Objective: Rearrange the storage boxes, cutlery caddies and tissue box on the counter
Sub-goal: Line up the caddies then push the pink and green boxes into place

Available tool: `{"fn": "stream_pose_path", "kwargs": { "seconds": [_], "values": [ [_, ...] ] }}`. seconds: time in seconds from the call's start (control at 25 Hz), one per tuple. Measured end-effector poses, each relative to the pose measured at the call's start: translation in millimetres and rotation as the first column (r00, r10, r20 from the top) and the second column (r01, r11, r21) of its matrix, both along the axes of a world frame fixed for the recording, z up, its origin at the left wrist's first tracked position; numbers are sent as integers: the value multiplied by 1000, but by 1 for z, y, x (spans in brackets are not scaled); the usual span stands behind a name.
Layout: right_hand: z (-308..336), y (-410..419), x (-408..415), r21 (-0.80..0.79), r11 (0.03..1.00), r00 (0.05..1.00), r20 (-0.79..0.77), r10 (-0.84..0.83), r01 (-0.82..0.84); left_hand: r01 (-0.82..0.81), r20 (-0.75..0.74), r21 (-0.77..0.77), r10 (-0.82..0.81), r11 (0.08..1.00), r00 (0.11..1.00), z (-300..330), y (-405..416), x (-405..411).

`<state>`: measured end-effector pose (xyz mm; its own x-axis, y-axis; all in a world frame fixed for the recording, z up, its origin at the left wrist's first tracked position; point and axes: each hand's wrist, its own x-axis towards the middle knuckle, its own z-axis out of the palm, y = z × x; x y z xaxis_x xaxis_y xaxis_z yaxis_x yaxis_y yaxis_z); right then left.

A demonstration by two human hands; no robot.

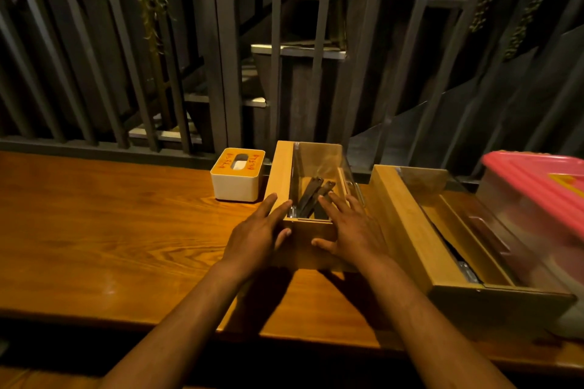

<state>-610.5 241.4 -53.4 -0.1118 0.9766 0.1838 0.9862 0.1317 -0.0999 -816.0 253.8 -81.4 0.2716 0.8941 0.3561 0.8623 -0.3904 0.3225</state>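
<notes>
A wooden cutlery caddy (279, 174) with a clear lid stands at the middle of the counter, dark cutlery inside. My left hand (257, 235) lies against its near left corner, fingers spread. My right hand (349, 229) rests on its near right end, thumb on the front face. Neither hand closes around it. A white tissue box (237, 174) with an orange top sits just left of the caddy. A second, larger wooden caddy (407, 224) stands to the right. At the far right is a clear storage box with a pink lid (537, 186), cut off by the frame.
The wooden counter (110, 224) stretches bare to the left of the tissue box. Dark metal railing bars (221, 57) rise directly behind the counter's back edge. The counter's front edge runs near my forearms.
</notes>
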Motion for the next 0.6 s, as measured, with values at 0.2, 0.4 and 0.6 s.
{"fn": "stream_pose_path", "kwargs": {
  "seconds": [0.2,0.4,0.6],
  "values": [
    [-5,3,2,13,1000,1000,14,-1,1,1,-1,-4,-1,1000,1000,-9,4,-2],
    [-3,1,2,26,1000,1000,15,-6,5,-15,-59,-10,15,1000,998,-4,0,1],
    [2,-7,-8,-14,999,998,46,-50,51,-112,-261,22,114,993,959,9,-18,12]
  ]
}}
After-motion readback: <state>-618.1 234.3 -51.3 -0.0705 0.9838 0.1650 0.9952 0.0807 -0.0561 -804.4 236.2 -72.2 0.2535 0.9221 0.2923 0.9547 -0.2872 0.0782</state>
